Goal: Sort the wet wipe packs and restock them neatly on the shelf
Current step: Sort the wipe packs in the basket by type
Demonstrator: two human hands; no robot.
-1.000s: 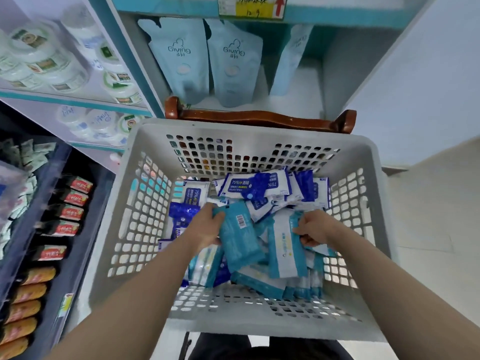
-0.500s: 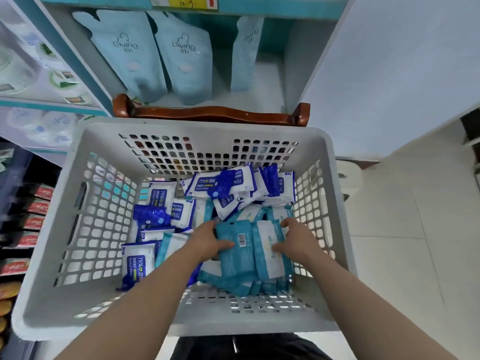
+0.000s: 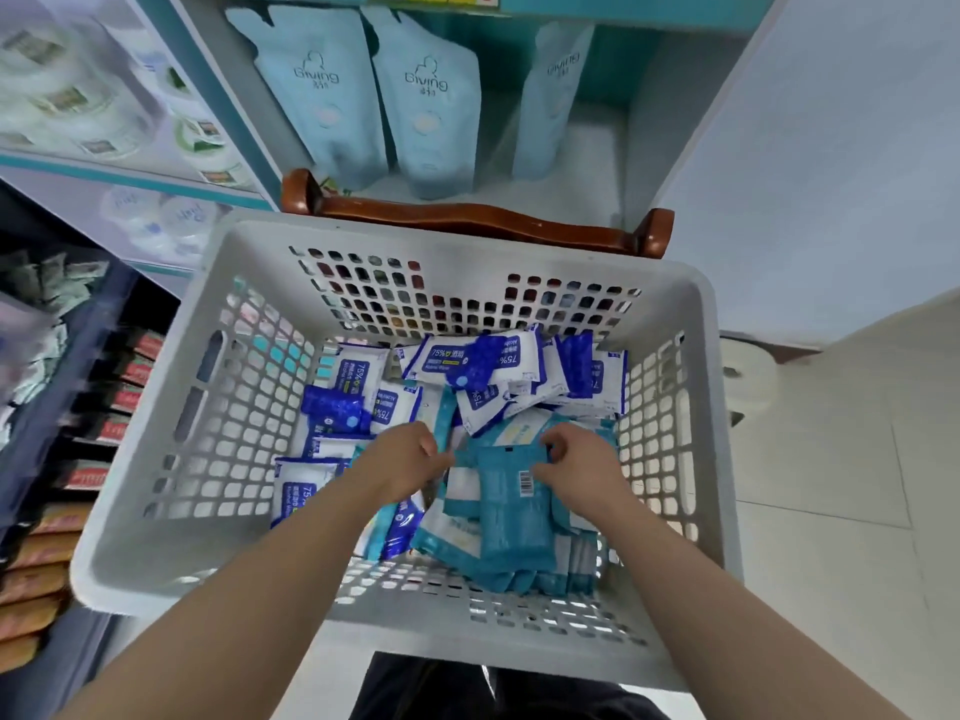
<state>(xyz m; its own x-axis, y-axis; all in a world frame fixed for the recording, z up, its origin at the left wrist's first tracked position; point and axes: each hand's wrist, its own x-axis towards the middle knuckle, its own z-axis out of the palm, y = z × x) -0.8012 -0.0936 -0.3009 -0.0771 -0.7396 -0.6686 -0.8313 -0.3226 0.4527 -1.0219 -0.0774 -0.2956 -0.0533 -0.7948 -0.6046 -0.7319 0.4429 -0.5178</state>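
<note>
A grey perforated plastic basket (image 3: 156, 459) holds many wet wipe packs. Dark blue-and-white packs (image 3: 478, 361) lie across its far and left parts. Teal packs (image 3: 511, 517) are gathered in a stack at the near right. My left hand (image 3: 405, 459) pinches the stack's upper left corner. My right hand (image 3: 576, 459) grips the top of the same stack, beside the barcode on the uppermost pack. Both hands are inside the basket, close together.
The basket rests on a wooden chair back (image 3: 467, 215). Behind it a shelf bay (image 3: 582, 163) holds three pale blue pouches (image 3: 322, 96), with bare shelf floor at the right. Shelves of tubs (image 3: 78, 96) and tubes (image 3: 104, 423) stand at left; tiled floor (image 3: 831, 485) at right.
The hands came closer together and gathered the teal packs into one stack at the near right of the basket. The view also shifted.
</note>
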